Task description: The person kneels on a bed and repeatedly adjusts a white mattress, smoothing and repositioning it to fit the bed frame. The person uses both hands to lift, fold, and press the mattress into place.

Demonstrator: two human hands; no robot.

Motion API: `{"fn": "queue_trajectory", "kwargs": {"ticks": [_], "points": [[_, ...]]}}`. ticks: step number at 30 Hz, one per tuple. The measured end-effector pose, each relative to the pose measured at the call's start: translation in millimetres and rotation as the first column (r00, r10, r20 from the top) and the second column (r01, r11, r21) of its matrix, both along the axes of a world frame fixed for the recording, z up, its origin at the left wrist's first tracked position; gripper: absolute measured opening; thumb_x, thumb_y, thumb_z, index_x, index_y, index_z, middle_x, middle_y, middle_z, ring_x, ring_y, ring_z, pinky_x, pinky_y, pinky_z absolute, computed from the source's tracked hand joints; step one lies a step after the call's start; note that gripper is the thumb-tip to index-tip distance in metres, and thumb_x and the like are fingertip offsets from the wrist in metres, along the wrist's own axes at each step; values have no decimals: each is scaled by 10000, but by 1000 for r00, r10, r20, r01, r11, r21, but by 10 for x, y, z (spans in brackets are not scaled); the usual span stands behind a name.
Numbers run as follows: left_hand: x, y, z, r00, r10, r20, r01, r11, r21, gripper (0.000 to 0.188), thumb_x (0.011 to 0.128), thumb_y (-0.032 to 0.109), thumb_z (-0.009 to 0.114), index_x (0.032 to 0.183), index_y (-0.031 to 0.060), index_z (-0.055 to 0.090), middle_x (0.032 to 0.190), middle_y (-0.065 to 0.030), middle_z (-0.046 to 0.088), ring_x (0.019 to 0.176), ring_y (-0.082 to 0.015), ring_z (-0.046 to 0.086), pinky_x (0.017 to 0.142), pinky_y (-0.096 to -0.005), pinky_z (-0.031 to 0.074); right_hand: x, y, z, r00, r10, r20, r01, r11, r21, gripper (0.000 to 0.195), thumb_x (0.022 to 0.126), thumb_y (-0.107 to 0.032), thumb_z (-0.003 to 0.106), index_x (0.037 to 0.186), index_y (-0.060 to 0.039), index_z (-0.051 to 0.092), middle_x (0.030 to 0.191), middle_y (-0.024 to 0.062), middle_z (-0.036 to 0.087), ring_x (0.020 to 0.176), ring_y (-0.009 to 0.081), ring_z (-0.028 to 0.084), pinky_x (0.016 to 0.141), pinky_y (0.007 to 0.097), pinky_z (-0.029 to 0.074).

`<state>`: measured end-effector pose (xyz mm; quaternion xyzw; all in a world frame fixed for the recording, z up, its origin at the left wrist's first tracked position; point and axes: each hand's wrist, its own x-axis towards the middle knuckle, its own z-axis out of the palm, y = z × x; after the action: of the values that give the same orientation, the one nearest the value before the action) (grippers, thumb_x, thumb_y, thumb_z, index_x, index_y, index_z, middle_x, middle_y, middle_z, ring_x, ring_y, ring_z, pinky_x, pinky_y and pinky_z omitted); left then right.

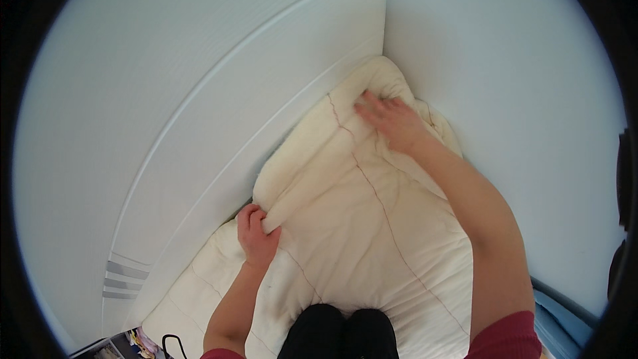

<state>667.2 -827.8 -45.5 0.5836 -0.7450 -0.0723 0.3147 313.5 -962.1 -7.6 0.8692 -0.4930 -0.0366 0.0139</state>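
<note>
A cream quilted pad (349,199) with stitched lines of thread lies before me, pushed up into a corner. My left hand (258,234) pinches a fold of its left edge between thumb and fingers, beside the white panel. Farther off, near the corner, my right hand (391,119) lies over the pad's bunched far end with its fingers spread; it is slightly blurred, and whether the fingertips press on the cloth is hard to tell.
A white panel with curved-looking ridges (199,124) rises at the left and a plain pale wall (508,109) at the right. My knees in black (344,331) rest on the pad. Blue material (560,319) shows at lower right, a shelf with items (112,349) at lower left.
</note>
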Motion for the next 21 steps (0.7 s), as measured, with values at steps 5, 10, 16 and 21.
{"fn": "queue_trajectory", "kwargs": {"ticks": [5, 10, 16, 21], "points": [[110, -15, 398, 957, -43, -287, 144, 929, 341, 305, 640, -34, 624, 925, 27, 535, 957, -122, 585, 883, -251, 586, 775, -324, 476, 83, -42, 104, 967, -131, -221, 174, 966, 189, 816, 704, -183, 701, 1417, -227, 305, 1383, 93, 408, 1246, 235, 405, 1048, 427, 282], [394, -39, 364, 848, 30, -530, 307, 786, 536, 292, 688, -44, 566, 972, 10, 523, 883, -55, 585, 825, -149, 554, 756, -276, 457, 418, 207, -222, 982, 150, 113, -153, 988, 19, 504, 663, -310, 705, 1145, -231, 581, 1291, 86, 503, 1266, 284, 384, 1056, 464, 277], [522, -517, 258, 896, 99, -432, 306, 566, 765, 327, 768, 53, 523, 1093, 21, 508, 934, -87, 576, 885, -164, 547, 820, -309, 451, 457, -254, 383, 947, -273, 167, 141, 825, 547, 322, 606, -245, 649, 891, -97, 657, 939, 109, 654, 977, 327, 585, 792, 420, 489], [-588, -770, -58, 963, -250, 99, 230, 958, 173, 664, 735, 150, 641, 1322, 13, 363, 1224, -216, 499, 1148, -358, 474, 960, -423, 400, 547, -392, -119, 946, -323, -25, 307, 868, 390, 322, 567, -225, 621, 817, -25, 652, 850, 141, 652, 826, 296, 625, 702, 420, 488]]}}
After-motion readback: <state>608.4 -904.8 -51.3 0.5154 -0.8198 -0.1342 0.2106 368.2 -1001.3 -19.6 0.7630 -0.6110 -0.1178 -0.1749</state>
